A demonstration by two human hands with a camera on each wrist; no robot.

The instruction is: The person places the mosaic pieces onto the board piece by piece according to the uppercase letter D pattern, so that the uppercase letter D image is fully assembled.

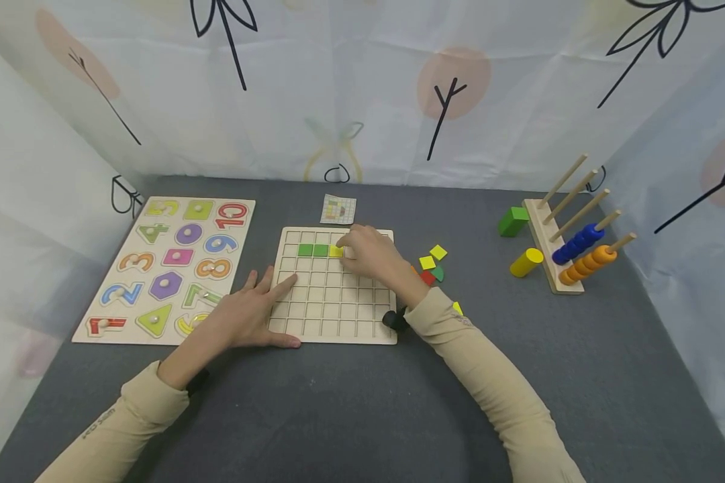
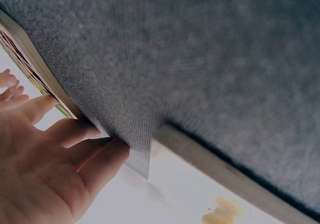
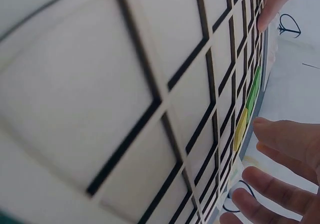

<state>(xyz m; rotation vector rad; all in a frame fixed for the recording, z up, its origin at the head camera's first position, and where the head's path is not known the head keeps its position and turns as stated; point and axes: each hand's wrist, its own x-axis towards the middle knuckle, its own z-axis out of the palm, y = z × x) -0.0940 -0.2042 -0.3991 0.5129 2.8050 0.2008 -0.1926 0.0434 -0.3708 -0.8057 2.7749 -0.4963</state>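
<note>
A wooden grid board (image 1: 314, 305) lies flat in the middle of the table. Two green square tiles (image 1: 312, 250) sit side by side in its second row from the far edge, with a yellow square tile (image 1: 335, 251) in line to their right. My right hand (image 1: 368, 253) is over the board's far right part, its thumb (image 3: 280, 134) and fingertips right by the yellow tile and the fingers loosely bent. With fingers spread, my left hand (image 1: 250, 315) rests across the board's left edge, thumb along the near left corner.
A number puzzle board (image 1: 135, 265) lies at the left. Behind the grid is a small pattern card (image 1: 338, 209). Several loose tiles (image 1: 427, 262) lie to the right. Farther right are a green block (image 1: 513, 221), a yellow cylinder (image 1: 526, 262) and a peg stand (image 1: 544, 235) with beads.
</note>
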